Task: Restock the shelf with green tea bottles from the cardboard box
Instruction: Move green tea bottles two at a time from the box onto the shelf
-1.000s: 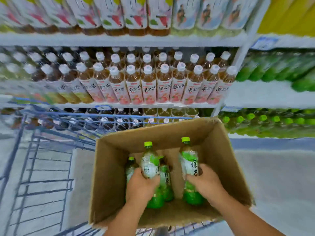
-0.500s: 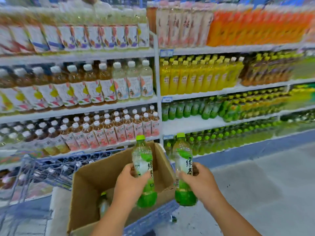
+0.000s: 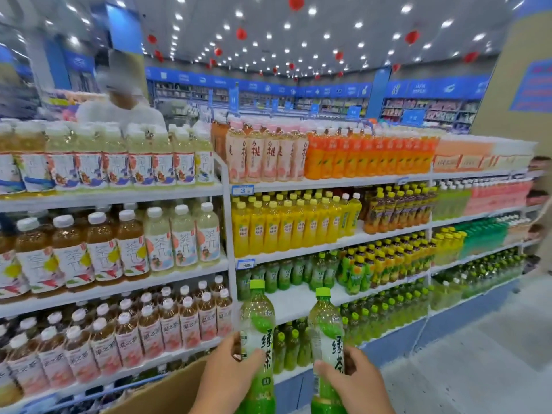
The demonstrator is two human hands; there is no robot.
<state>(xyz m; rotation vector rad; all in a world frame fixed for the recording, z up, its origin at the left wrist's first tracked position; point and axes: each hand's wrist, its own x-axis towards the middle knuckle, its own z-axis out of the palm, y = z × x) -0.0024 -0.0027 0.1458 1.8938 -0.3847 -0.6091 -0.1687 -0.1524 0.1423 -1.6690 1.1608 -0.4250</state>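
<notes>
I hold two green tea bottles upright in front of the shelving. My left hand (image 3: 227,376) grips the left green tea bottle (image 3: 258,330) around its lower label. My right hand (image 3: 354,380) grips the right green tea bottle (image 3: 326,333) the same way. Both have lime caps and white-green labels. Just behind them a white shelf (image 3: 294,303) has a bare front strip, with a short row of green tea bottles (image 3: 286,274) at its back. Only a corner of the cardboard box (image 3: 167,394) shows at the bottom left.
Shelves left of the upright hold brown and pale tea bottles (image 3: 128,243). Yellow (image 3: 286,228) and orange (image 3: 367,158) drinks fill the rows above. More green bottles (image 3: 385,309) stand on the low shelf. A person in white (image 3: 119,106) stands behind the shelving. Grey floor (image 3: 478,369) lies to the right.
Both hands lifted the two bottles out of the box and carried them up and right toward the green tea shelf. My view swung upward, so the box dropped nearly out of sight.
</notes>
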